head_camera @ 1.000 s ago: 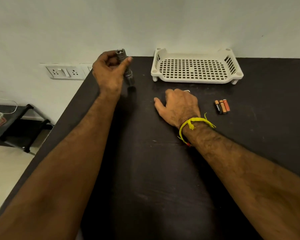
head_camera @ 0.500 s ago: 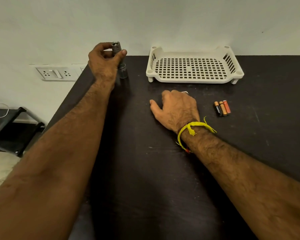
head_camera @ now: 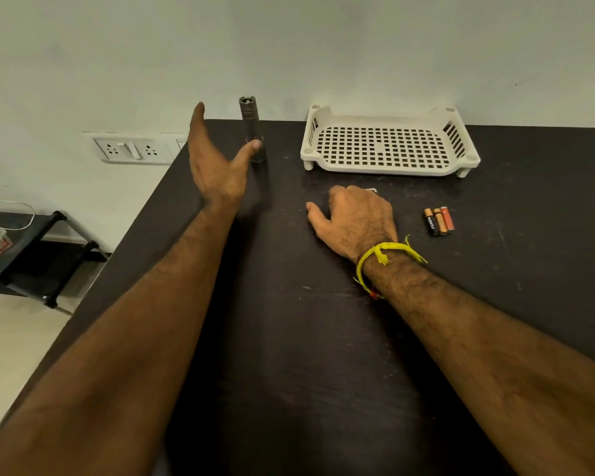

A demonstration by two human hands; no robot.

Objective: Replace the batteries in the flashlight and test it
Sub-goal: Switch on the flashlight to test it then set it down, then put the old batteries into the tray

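A grey metal flashlight stands upright on the black table, near its far left corner. My left hand is just left of it, fingers spread and holding nothing, with the thumb tip by the flashlight's base. My right hand rests knuckles-up on the table at mid-depth with its fingers curled under. What lies beneath them is hidden. It has a yellow thread around the wrist. Three small batteries lie side by side to the right of that hand.
A white perforated plastic tray sits against the wall at the table's back, holding nothing. A socket panel is on the wall to the left. Below it a low black shelf holds cables.
My left hand has let go of the flashlight, which now stands by itself, and has opened and drawn back slightly. The right hand has stayed put.
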